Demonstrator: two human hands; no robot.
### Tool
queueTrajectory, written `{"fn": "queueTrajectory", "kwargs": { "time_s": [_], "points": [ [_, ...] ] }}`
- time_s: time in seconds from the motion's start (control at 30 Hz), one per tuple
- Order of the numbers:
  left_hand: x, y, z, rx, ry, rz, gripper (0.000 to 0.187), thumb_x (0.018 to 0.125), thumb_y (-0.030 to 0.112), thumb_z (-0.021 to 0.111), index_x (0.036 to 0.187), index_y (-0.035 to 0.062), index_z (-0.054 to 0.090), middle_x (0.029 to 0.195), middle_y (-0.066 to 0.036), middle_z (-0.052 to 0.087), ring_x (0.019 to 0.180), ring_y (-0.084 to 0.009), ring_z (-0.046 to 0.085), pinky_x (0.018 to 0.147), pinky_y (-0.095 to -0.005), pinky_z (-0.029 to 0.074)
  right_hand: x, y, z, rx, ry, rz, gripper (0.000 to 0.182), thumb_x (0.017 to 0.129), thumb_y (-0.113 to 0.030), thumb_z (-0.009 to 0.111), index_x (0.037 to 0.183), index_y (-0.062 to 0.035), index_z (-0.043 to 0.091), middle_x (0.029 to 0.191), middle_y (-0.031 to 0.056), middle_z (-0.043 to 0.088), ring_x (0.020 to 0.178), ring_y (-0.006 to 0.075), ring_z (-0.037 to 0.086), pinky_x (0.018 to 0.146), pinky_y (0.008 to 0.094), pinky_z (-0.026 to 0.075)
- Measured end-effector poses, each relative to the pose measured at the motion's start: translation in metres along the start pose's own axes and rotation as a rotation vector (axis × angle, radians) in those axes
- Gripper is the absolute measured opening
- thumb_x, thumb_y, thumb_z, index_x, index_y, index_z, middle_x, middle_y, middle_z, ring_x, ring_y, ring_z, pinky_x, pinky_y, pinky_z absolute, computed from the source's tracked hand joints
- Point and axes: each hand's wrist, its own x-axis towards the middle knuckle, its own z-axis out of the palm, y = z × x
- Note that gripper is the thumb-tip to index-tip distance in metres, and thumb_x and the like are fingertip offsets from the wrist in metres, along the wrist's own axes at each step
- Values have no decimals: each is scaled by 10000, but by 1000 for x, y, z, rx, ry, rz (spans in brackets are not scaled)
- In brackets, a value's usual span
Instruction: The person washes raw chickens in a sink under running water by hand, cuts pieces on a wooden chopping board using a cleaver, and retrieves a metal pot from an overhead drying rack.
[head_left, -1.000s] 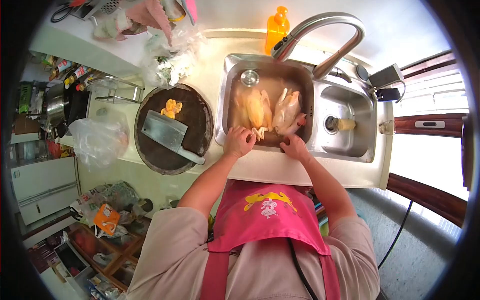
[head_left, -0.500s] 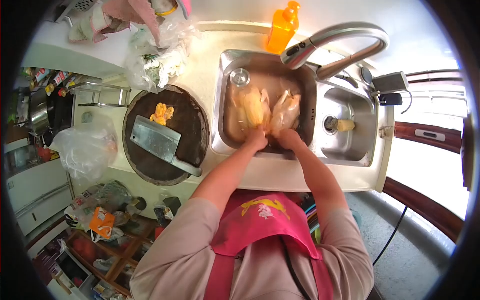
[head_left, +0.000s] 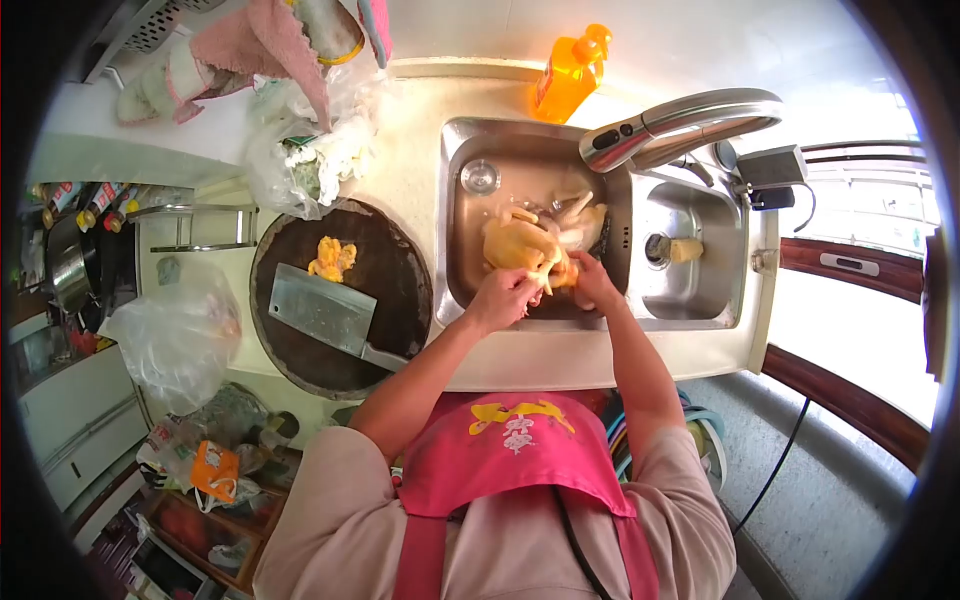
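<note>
A plucked, yellowish whole chicken (head_left: 515,244) is in the large sink basin (head_left: 463,265), raised toward its near side. My left hand (head_left: 503,299) pinches the chicken's near end, fingers closed on it. On the other side, my right hand (head_left: 596,283) grips an orange-toned part at that same end; my fingers partly hide which part it is. Behind and to the right lies a second, paler plucked bird (head_left: 580,217), partly covered by the first. Cloudy brownish water surrounds both, and a round metal drain piece (head_left: 480,177) shows at the far left of the basin.
A faucet (head_left: 690,120) arches over the basin's back right. Left stands a round chopping board (head_left: 340,225) with a cleaver (head_left: 322,308) and yellow fat pieces (head_left: 332,259). An orange soap bottle (head_left: 570,78) stands behind. The small basin (head_left: 690,285) is at right.
The yellowish chicken has been lifted and turned, its near end now up between my hands. Both hands have come up out of the water. The view has shifted slightly.
</note>
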Motion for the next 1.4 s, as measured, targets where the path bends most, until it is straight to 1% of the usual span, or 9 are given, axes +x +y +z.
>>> {"fn": "queueTrajectory", "kwargs": {
  "time_s": [0.17, 0.33, 0.4, 0.6, 0.67, 0.87, 1.07, 1.2, 1.4],
  "points": [
    [-8, -24, 7, 30, -102, 132, 263, 972, 233, 529, 875, 2, 611, 704, -27, 608, 619, -107, 575, 532, -289, 458, -2, -45, 22, 827, -430, 379, 635, 944, -613, 451, 1322, -110, 526, 1175, 94, 639, 902, 229, 661, 751, 372, 555],
    [-7, -57, 18, 292, -159, 172, 203, 965, 195, 514, 945, 6, 584, 772, -76, 612, 562, -126, 569, 525, -296, 465, -11, -86, 21, 434, -611, 373, 591, 943, -503, 562, 1369, -98, 491, 1257, 96, 596, 1006, 193, 628, 834, 339, 540],
    [3, -73, 31, 452, -108, 297, 228, 962, 220, 513, 955, 1, 577, 836, -168, 640, 698, -282, 641, 639, -407, 496, -3, -94, 21, 345, -615, 308, 617, 922, -512, 601, 1343, -68, 523, 1218, 103, 612, 954, 193, 637, 810, 357, 549],
    [62, -107, 68, 638, -200, 726, 230, 914, 228, 527, 886, 27, 633, 894, -222, 643, 784, -423, 619, 720, -504, 486, 16, -92, 32, -1181, -404, -145, 566, 772, -295, 727, 1276, -94, 565, 1272, 164, 598, 1178, 248, 582, 942, 363, 489],
    [56, -73, 38, 473, -252, 154, 217, 893, 246, 559, 847, 52, 645, 915, -213, 645, 822, -402, 626, 751, -488, 485, 13, -79, 36, -1230, -216, -78, 411, 825, -260, 669, 1203, -115, 597, 1220, 147, 623, 1193, 245, 573, 934, 393, 495],
    [127, -126, -48, 933, 817, -126, 346, 849, 192, 584, 1113, -27, 626, 1136, -209, 639, 1031, -339, 613, 943, -445, 449, 15, -38, 35, -1523, 142, -154, 229, 930, -301, 522, 1071, -191, 665, 1088, 111, 645, 1015, 324, 666, 849, 482, 529],
    [199, -197, -66, -106, 671, -488, 471, 919, 332, 559, 1281, 31, 573, 1230, -150, 626, 1080, -260, 621, 900, -396, 501, 21, 3, 0, -896, -118, -421, 375, 870, -213, 631, 1240, -155, 633, 967, 124, 708, 776, 245, 691, 734, 361, 550],
    [184, -185, -54, -542, 593, -436, 455, 833, 335, 667, 1148, 8, 631, 1096, -153, 667, 942, -296, 658, 858, -363, 536, -37, -86, -6, -212, -58, 86, 410, 838, -71, 629, 1248, -93, 631, 793, 71, 668, 597, 124, 580, 525, 284, 502],
    [132, -98, -22, -229, 407, -322, 309, 784, 242, 672, 994, 17, 661, 889, -130, 687, 828, -253, 662, 736, -396, 520, -24, -62, 2, 335, 21, 76, 363, 882, -199, 677, 1187, -7, 633, 625, 7, 547, 474, 81, 481, 421, 271, 412]
  ]
}}
